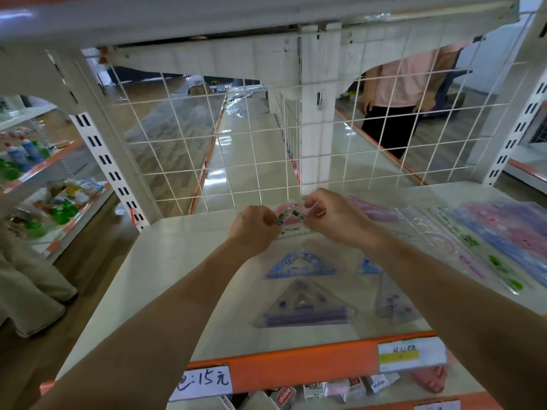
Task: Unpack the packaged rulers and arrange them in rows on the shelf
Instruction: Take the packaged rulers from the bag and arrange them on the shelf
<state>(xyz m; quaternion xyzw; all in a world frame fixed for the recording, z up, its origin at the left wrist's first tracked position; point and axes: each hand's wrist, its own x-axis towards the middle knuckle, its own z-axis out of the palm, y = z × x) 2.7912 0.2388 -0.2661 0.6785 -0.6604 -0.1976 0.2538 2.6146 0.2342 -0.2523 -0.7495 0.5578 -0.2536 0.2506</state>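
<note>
One wide-angle camera, worn on the head, looks forward and down onto the shelf (165, 261) from close in, facing the wire grid (266, 137) behind it and the floor (165, 143) beyond.

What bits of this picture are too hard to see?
Head view: the ruler packet is mostly hidden by the left hand and right hand pinching it.
The yellow label: writing too blurred to read.
The price tag: its start is covered by the left forearm.
The boxes under the shelf: cut off by the bottom edge.
</note>
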